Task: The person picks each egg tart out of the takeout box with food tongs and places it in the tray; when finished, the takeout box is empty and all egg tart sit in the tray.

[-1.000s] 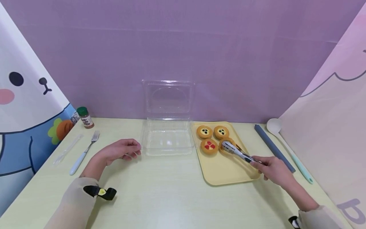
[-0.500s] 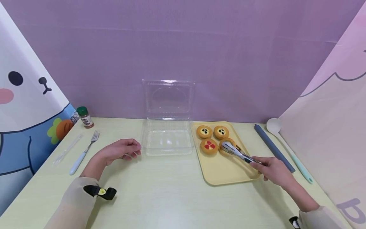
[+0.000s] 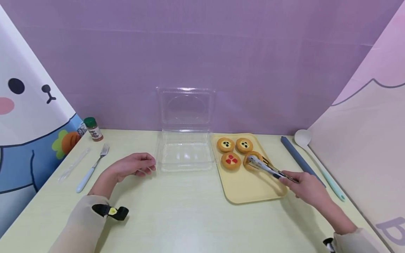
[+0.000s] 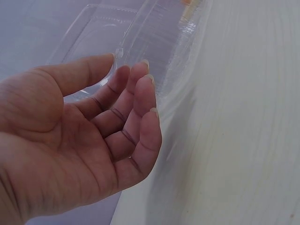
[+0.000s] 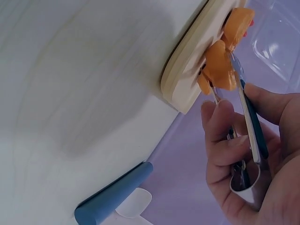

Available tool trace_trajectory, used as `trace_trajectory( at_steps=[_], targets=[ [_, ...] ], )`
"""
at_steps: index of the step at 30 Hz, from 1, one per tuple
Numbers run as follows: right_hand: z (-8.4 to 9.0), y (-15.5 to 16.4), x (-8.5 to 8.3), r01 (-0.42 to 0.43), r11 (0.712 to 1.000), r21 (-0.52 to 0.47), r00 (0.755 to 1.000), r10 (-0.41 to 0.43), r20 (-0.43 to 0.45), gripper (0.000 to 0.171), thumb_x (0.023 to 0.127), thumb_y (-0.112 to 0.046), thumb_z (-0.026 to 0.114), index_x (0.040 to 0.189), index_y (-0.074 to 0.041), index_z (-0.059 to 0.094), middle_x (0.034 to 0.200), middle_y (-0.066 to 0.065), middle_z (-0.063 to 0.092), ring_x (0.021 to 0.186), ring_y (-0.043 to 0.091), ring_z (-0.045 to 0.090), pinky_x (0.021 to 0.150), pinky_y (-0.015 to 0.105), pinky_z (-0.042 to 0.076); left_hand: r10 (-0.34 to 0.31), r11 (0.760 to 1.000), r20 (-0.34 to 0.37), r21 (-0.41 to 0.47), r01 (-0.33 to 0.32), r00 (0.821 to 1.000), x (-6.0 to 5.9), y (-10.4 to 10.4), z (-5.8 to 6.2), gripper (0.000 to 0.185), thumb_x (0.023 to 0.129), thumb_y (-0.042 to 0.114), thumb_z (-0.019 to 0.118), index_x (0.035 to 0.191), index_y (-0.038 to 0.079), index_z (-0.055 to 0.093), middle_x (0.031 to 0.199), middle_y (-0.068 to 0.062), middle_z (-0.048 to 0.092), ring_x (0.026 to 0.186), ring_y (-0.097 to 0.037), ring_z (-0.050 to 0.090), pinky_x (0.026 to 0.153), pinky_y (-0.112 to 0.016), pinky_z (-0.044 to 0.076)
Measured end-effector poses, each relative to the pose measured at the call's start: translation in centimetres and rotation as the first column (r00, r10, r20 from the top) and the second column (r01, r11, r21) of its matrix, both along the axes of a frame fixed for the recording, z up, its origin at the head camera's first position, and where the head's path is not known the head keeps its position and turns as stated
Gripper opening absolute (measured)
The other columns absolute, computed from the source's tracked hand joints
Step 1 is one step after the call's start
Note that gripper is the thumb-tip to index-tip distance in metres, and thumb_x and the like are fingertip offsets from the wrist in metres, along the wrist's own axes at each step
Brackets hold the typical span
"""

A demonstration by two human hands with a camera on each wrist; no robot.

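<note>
My right hand [image 3: 307,188] holds metal tongs [image 3: 265,168] with dark grips. Their two arms lie on either side of a round egg tart [image 3: 252,154] on a pale yellow tray [image 3: 250,191]. The tongs partly cover that tart; the right wrist view shows its orange side [image 5: 218,68] between the tips. Three other tarts share the tray: one with red topping [image 3: 231,161], two with dark spots [image 3: 226,144]. My left hand [image 3: 134,166] holds nothing, fingers loosely curved, just left of a clear plastic box [image 3: 186,168] whose lid [image 3: 186,105] stands raised.
Right of the tray lie a blue-grey rod [image 3: 299,156] and a white spoon [image 3: 302,137] with a mint handle. At left are a fork [image 3: 91,171], a clear wrapped strip [image 3: 74,165] and a green-capped jar [image 3: 94,130]. A purple backdrop [image 3: 202,63] rises behind the table.
The tongs' arms have spread slightly, and the tart between them sits a touch farther right. My right hand has shifted slightly right. My left hand stays put.
</note>
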State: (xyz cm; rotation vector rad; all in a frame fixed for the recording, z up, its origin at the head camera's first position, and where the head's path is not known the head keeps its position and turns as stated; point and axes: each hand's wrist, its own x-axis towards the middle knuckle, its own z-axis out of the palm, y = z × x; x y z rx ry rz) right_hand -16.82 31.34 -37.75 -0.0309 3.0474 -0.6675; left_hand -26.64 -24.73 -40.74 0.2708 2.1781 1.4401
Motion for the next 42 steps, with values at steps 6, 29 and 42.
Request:
trace_trajectory(
  at_steps=[6,29,42],
  targets=[
    [-0.1,-0.2,-0.1,-0.016,1.0,-0.011,1.0,0.016,0.003,0.057,0.097,-0.051,0.059,0.137,-0.01,0.062,0.055,-0.007,0.051,0.048,0.011,0.049,0.043,0.028,0.032,-0.004,1.0,-0.001,0.005,0.004,1.0,0.0,0.1,0.1,0.036,0.104,0.028,0.054,0.12,-0.004,0.053,0.109,-0.009,0.065,0.098,-0.022,0.062,0.085,-0.035,0.053],
    [0.7,0.0,-0.2,-0.052,0.997,0.063,0.998,0.054,-0.04,0.061,0.098,-0.049,0.06,0.14,-0.004,0.058,0.055,-0.008,0.029,0.05,0.008,0.027,0.05,0.029,0.03,-0.002,1.0,-0.008,0.001,0.002,1.0,0.2,0.0,0.2,0.033,0.105,0.026,0.052,0.12,-0.003,0.054,0.109,-0.009,0.065,0.098,-0.022,0.062,0.084,-0.035,0.053],
    [1.6,0.4,-0.3,-0.059,0.996,0.07,0.998,0.06,-0.012,0.063,0.098,-0.049,0.06,0.139,-0.002,0.057,0.054,-0.006,0.048,0.05,0.011,0.05,0.05,0.028,0.036,-0.007,1.0,-0.015,-0.005,0.007,1.0,0.2,0.2,0.4,0.034,0.105,0.026,0.052,0.121,-0.004,0.054,0.11,-0.009,0.066,0.097,-0.02,0.063,0.084,-0.034,0.053]
  ],
)
